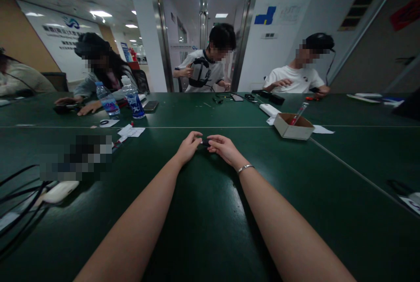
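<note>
Over the green table (210, 229), both hands meet around a small black object (205, 142) with a light, silvery end on its left. It is too small and too covered by fingers to name its kind. The fingertips of my left hand (189, 147) pinch the silvery end. My right hand (225, 149), with a silver bracelet (245, 168) at the wrist, is closed on the dark end. Both hands are just above or resting on the tabletop; I cannot tell which.
Right of my hands stands an open cardboard box (294, 131) holding a clear-and-red tube. To the left are paper scraps (131, 131), two bottles (134, 100), a phone (151, 106) and black cables (19, 194). Several people sit or stand across the table.
</note>
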The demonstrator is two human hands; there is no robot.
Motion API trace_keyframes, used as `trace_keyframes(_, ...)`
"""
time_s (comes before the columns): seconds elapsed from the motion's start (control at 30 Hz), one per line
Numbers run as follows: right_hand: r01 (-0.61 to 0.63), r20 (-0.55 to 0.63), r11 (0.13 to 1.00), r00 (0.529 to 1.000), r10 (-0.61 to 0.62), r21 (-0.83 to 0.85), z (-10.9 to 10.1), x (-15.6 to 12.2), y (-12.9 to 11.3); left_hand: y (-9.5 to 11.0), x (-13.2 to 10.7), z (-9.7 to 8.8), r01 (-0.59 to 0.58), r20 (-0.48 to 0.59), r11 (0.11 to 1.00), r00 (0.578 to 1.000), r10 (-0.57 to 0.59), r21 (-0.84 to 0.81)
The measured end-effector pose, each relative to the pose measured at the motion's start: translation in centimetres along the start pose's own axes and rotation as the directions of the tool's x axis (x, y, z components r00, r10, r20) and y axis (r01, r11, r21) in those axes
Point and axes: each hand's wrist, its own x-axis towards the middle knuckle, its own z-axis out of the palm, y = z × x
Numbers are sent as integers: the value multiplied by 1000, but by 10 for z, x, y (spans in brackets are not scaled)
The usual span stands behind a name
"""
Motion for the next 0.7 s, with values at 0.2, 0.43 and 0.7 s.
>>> trace_keyframes(0.2,1,-10,1000,1000,-1,3,0,0,1,0,0,0,-26,21,1000,999,26,-11)
trace_keyframes(0.43,-2,-7,1000,1000,2,0,1,0,0,2,-2,0,-75,-33,994,996,78,84)
trace_keyframes(0.7,34,16,999,999,-34,-17,-2,3,5,110,-32,7,-455,-333,868,802,496,199)
